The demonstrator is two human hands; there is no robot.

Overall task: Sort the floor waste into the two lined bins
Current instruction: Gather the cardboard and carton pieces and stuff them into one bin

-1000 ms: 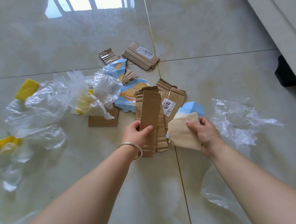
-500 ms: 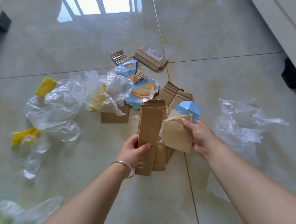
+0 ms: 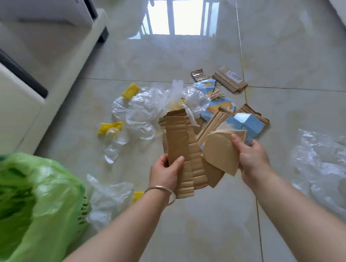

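Note:
My left hand (image 3: 166, 171) grips a stack of brown corrugated cardboard strips (image 3: 179, 142), held upright above the floor. My right hand (image 3: 250, 156) holds a tan paperboard piece (image 3: 220, 150) together with a blue carton piece (image 3: 246, 126). A bin lined with a green bag (image 3: 31, 210) stands at the lower left, a short way left of my left hand. More cardboard (image 3: 230, 81), a blue biscuit box scrap (image 3: 217, 108), clear plastic bags (image 3: 146, 108) and yellow foam nets (image 3: 130, 90) lie on the floor beyond my hands.
A cream sofa base (image 3: 14, 100) with a dark leg runs along the left. A crumpled clear plastic sheet (image 3: 328, 162) lies on the tiles at the right. Another clear bag (image 3: 109, 197) rests beside the green bin.
Both hands have lifted their cardboard off the floor and moved toward me. The view has swung left, bringing the green-lined bin and the sofa into sight.

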